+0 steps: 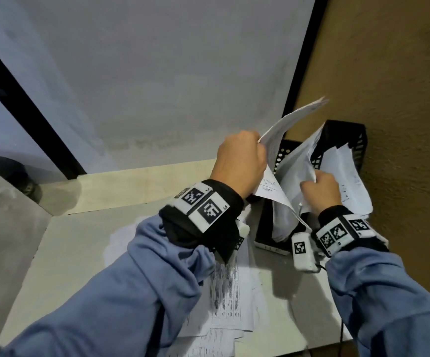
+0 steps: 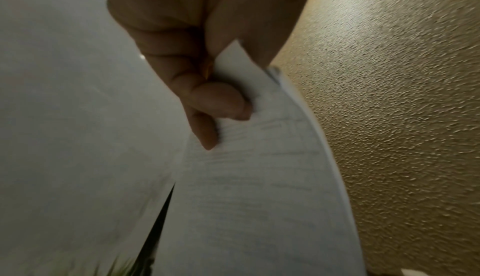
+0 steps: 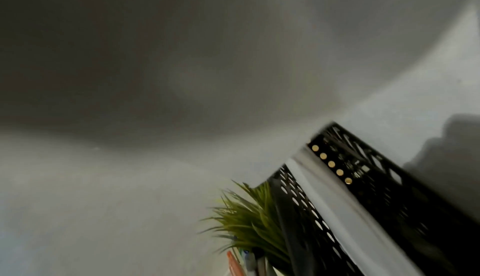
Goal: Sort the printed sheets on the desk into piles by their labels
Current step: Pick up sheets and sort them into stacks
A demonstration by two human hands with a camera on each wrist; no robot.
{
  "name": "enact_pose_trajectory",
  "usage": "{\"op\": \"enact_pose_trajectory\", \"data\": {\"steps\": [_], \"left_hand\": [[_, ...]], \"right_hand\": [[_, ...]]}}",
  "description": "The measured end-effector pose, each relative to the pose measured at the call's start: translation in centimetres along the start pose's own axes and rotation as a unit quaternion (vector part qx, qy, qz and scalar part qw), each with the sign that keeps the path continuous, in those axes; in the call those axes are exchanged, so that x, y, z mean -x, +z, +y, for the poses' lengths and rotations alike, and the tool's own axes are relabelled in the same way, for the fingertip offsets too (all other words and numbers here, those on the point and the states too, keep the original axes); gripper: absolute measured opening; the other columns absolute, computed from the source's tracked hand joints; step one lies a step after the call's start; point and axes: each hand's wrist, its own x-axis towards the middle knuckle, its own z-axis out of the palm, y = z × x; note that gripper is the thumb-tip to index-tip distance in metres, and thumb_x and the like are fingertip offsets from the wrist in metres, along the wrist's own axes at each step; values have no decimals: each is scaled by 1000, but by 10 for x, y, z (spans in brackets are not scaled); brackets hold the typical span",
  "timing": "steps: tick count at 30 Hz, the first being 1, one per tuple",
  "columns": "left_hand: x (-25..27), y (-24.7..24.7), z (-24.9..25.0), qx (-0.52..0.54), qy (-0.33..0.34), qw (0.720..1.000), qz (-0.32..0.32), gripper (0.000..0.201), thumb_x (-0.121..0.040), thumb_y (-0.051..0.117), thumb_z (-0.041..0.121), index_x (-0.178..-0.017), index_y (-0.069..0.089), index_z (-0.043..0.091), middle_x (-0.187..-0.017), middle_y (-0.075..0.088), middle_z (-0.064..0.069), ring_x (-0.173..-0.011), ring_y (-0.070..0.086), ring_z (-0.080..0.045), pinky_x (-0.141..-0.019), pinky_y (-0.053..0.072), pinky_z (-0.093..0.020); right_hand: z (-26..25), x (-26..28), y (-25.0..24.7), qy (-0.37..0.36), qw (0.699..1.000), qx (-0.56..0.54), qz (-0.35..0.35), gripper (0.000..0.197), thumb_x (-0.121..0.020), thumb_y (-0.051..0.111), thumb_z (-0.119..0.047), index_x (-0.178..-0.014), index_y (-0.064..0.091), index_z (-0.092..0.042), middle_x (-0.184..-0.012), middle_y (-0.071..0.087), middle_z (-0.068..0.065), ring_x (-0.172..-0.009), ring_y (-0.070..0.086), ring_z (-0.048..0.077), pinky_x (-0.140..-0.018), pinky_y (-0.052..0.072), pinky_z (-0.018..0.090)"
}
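Note:
My left hand (image 1: pixel 239 161) is raised above the desk and grips a thin bundle of printed sheets (image 1: pixel 283 140) by its edge. The left wrist view shows thumb and fingers (image 2: pixel 221 103) pinching those sheets (image 2: pixel 259 188). My right hand (image 1: pixel 319 189) is just to the right and pinches crumpled sheets (image 1: pixel 296 163) that stand in a black mesh file holder (image 1: pixel 345 140). More loose sheets (image 1: pixel 347 176) lean in the holder behind that hand. A spread of printed tables (image 1: pixel 229 300) lies flat on the desk under my left forearm. The right wrist view shows no fingers.
The white desk (image 1: pixel 80 253) sits in a corner, with a grey wall panel behind and a tan textured wall (image 1: pixel 401 99) at right. In the right wrist view the black holder (image 3: pixel 376 177) stands beside a green plant (image 3: pixel 249 218) and some pens (image 3: pixel 233 264).

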Motion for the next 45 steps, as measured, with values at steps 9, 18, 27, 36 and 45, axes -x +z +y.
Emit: {"op": "enact_pose_trajectory", "data": {"steps": [9, 18, 27, 36, 45], "left_hand": [[-13, 27, 8, -46, 16, 999, -23, 21, -94, 39, 12, -88, 58, 4, -82, 60, -15, -75, 51, -31, -63, 28, -31], [-13, 106, -19, 37, -51, 994, -95, 22, -98, 40, 19, -100, 58, 6, -93, 66, -20, -85, 61, -37, -71, 48, -38], [15, 143, -55, -10, -135, 970, -203, 28, -86, 48, 0, -113, 54, 6, -111, 63, -20, -104, 58, -39, -86, 45, -41], [23, 125, -70, 138, -166, 963, -164, 40, -96, 49, 31, -129, 51, 8, -111, 66, -14, -105, 60, -28, -93, 47, -34], [131, 70, -219, 26, -409, 909, -80, 39, -89, 59, 22, -123, 53, 2, -128, 56, -17, -116, 54, -31, -98, 41, -33]], "right_hand": [[-6, 1, -15, -22, 1000, 13, -1, 16, -80, 50, -4, -88, 59, -16, -87, 59, 14, -84, 53, 30, -74, 37, 29], [-19, 6, -7, -78, 990, 117, 15, 49, -80, 49, -10, -125, 58, -28, -105, 66, 15, -97, 59, 36, -77, 45, 31], [28, 38, 52, 9, 976, 186, -115, 42, -85, 47, -12, -126, 51, -13, -113, 61, 23, -101, 59, 40, -84, 49, 40], [17, 50, 66, -39, 962, 250, -99, 55, -87, 49, -18, -138, 31, -13, -122, 56, 19, -107, 58, 38, -84, 47, 42], [28, 108, 81, -199, 973, 95, -63, 49, -91, 52, -35, -137, 38, -25, -71, 57, -8, -65, 56, 16, -62, 45, 30]]}}
